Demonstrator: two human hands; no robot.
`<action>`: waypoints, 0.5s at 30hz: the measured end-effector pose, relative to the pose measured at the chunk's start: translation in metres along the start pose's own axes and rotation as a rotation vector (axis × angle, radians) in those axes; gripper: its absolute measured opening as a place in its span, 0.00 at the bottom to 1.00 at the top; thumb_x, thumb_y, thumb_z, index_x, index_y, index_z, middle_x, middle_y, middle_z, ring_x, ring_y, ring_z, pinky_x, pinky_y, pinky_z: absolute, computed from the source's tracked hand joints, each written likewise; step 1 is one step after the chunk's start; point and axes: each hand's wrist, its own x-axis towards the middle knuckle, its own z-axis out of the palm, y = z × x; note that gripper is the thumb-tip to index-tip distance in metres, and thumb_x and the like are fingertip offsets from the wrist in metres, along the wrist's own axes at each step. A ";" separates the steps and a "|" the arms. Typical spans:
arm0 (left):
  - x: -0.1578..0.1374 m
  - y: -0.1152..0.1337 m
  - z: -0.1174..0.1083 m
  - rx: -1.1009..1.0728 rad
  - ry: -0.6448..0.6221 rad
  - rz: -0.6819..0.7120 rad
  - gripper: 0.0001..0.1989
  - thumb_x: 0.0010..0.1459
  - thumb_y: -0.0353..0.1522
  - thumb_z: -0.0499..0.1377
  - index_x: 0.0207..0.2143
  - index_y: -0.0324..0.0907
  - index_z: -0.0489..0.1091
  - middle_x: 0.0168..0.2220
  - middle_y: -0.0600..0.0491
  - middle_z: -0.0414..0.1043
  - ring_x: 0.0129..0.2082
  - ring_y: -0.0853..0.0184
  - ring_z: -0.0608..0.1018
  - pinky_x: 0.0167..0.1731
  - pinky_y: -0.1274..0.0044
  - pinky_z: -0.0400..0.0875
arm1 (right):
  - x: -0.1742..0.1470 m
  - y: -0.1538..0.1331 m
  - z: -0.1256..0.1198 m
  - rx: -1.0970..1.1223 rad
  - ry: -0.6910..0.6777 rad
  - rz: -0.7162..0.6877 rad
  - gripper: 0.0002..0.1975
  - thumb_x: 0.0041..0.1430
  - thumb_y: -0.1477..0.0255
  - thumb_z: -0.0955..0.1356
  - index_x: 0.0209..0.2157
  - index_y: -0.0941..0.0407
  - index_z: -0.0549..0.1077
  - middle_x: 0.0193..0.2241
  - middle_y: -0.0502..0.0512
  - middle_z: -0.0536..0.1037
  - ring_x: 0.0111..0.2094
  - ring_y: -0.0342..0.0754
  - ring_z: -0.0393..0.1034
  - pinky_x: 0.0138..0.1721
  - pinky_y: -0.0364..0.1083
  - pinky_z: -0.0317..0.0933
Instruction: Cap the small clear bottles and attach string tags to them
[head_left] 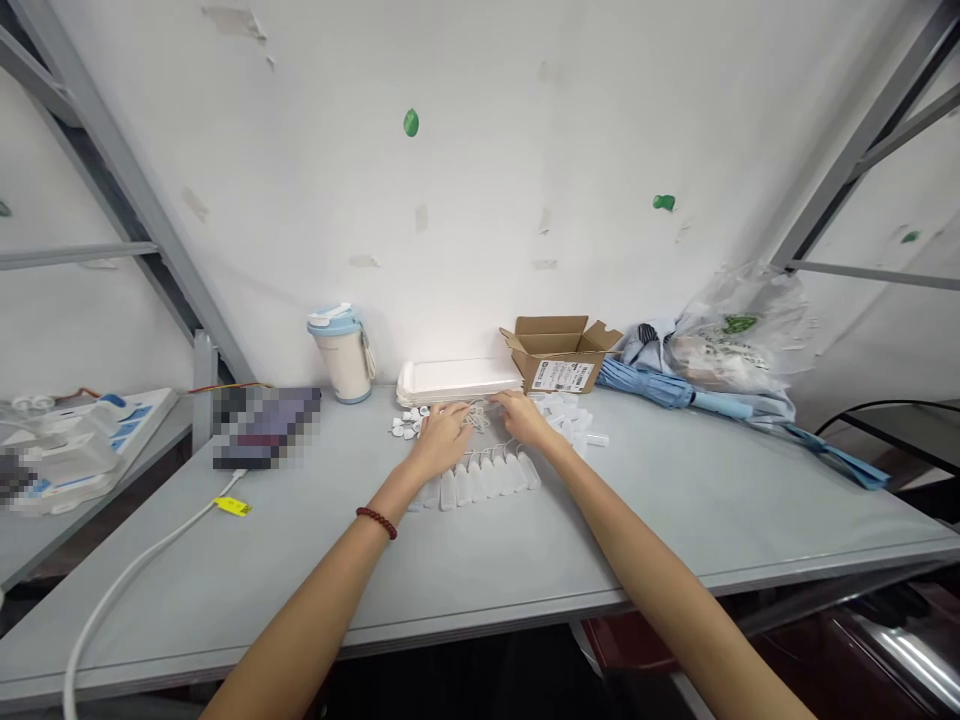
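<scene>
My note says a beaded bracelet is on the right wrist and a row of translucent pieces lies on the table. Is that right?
Not quite: the head view shows the beaded bracelet on the left wrist, not the right. The row of translucent pieces does lie on the table.

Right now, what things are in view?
Wall: one, white, back
Patches: several, green, wall
Metal bars: several, grey, both sides
Table: one, grey, centre
Power strip: one, white, far left
Blurred device: one, dark, left
Cable: one, white, left
Cup: one, cream and blue, back left
Tray stack: one, white, back centre
Box: one, brown, back right
Umbrella: one, blue, right
Bag: one, clear, right
Parts: several, white, centre left
Pieces: many, whitish, centre right
Tubes: several, whitish, centre
Cord: count unclear, white, centre
Bracelet: one, red, left wrist
Left hand: one, bare, centre
Right hand: one, bare, centre
</scene>
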 end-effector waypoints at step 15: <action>-0.003 -0.005 0.000 -0.284 0.204 -0.085 0.22 0.52 0.28 0.51 0.50 0.42 0.69 0.55 0.51 0.67 0.57 0.59 0.63 0.58 0.65 0.53 | 0.001 -0.009 0.006 0.015 0.001 -0.008 0.19 0.54 0.80 0.65 0.49 0.58 0.66 0.45 0.59 0.75 0.49 0.55 0.65 0.43 0.49 0.56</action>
